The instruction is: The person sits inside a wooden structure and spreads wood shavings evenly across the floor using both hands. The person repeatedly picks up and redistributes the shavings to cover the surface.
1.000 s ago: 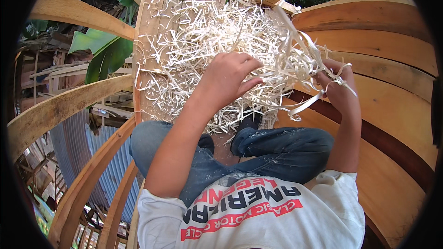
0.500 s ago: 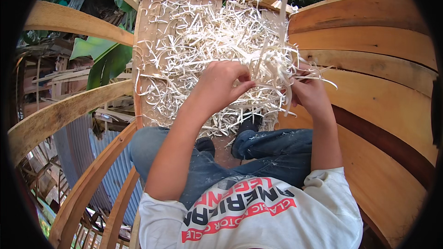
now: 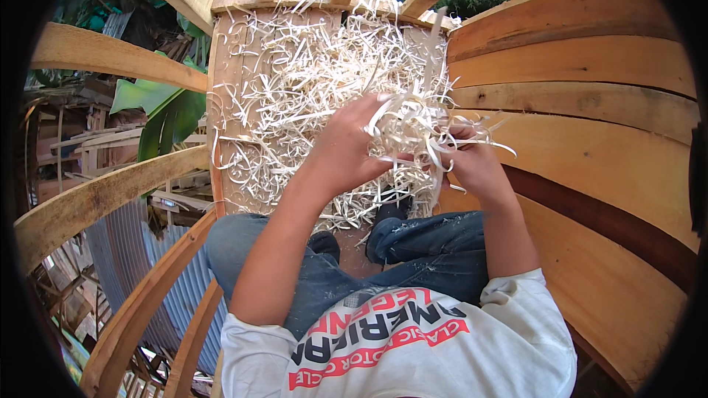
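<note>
A tangled bunch of pale, curled wood shavings is between my two hands, above the floor. My left hand is curved round the bunch's left side, with its thumb below and part of its fingers hidden by the curls. My right hand is closed on the bunch's right side, and loose ends stick out past its fingers. One long, flat strip rises from the bunch. Beneath, many more loose shavings cover the plank floor.
Wide wooden boards form a wall on my right. Spaced wooden slats stand along the left, with corrugated metal sheets beyond. A wooden rail crosses the far end. My bent legs are close below my hands.
My left hand has moved onto the bunch and now curves round it. The bunch has gathered closer between both hands. My right hand has shifted slightly left, and the view has turned a little.
</note>
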### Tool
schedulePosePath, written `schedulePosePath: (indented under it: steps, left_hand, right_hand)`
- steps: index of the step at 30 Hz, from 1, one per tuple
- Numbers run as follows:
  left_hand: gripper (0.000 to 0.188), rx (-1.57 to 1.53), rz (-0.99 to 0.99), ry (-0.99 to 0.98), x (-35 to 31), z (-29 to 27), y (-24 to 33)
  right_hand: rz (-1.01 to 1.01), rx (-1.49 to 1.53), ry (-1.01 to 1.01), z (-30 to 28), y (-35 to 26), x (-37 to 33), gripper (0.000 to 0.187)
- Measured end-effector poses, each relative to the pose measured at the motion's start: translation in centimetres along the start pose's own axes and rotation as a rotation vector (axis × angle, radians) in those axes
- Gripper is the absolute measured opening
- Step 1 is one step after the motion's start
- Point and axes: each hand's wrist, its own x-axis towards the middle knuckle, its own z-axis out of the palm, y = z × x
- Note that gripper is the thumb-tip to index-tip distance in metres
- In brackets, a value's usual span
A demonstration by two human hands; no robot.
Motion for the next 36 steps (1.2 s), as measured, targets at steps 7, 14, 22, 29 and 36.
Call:
schedulePosePath:
  steps: [7, 14, 22, 29, 36]
  left_hand:
    - [0.023, 0.297, -0.183, -0.206, -0.3, -0.4, -1.2]
    - [0.023, 0.508, -0.444, -0.407, -1.4, 0.6, -2.5]
    - [0.066, 0.472, -0.401, -0.382, -2.2, 0.6, -2.7]
    - [0.053, -0.037, -0.118, -0.095, -0.3, 1.1, -0.3]
    - [0.04, 0.31, -0.164, -0.287, -1.6, 1.0, -2.5]
  right_hand:
    - [-0.117, 0.287, 0.344, -2.0, -1.8, 0.2, 0.014]
    - [-0.482, 0.421, 0.572, -5.2, -2.2, 0.1, 0.016]
    - [-0.57, 0.348, 0.464, -5.6, -1.6, 0.2, 0.014]
    - [-0.166, 0.546, 0.139, -1.1, 0.2, 0.5, 0.013]
    - [-0.376, 0.781, 0.31, -4.9, -0.6, 0.9, 0.017]
